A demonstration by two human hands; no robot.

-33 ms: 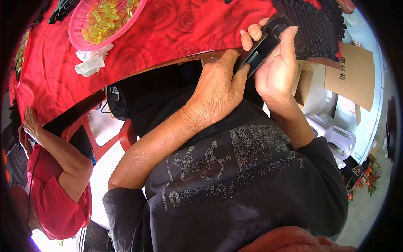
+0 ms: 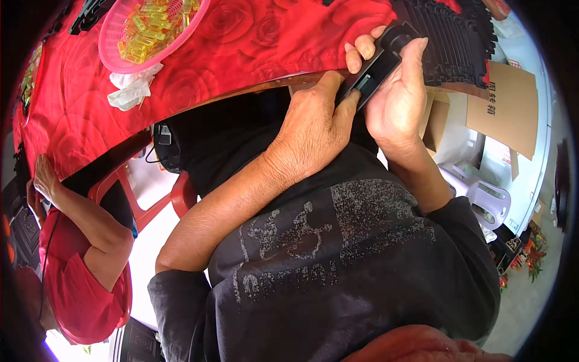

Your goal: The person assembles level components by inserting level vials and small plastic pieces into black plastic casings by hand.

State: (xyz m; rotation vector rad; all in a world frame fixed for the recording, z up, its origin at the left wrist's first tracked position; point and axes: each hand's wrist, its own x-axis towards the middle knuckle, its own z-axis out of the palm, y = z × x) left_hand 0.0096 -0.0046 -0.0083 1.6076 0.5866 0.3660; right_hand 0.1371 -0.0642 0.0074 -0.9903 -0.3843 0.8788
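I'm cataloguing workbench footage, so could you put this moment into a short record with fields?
Held item: elongated black part, tilted, recess showing
Left grip: thumb and fingers at the part's lower end
Right grip: wrapped around it, thumb by the rounded upper end
Table: red rose-patterned cloth
Left on table: pink basket of yellow pieces; crumpled white material beside it
Right on table: black pieces, massed together
Nearby: person in red, left

Hands (image 2: 310, 123) (image 2: 398, 105) holding a black part (image 2: 375, 72), pink basket (image 2: 108, 39) of yellow pieces (image 2: 145, 42), red tablecloth (image 2: 265, 36)
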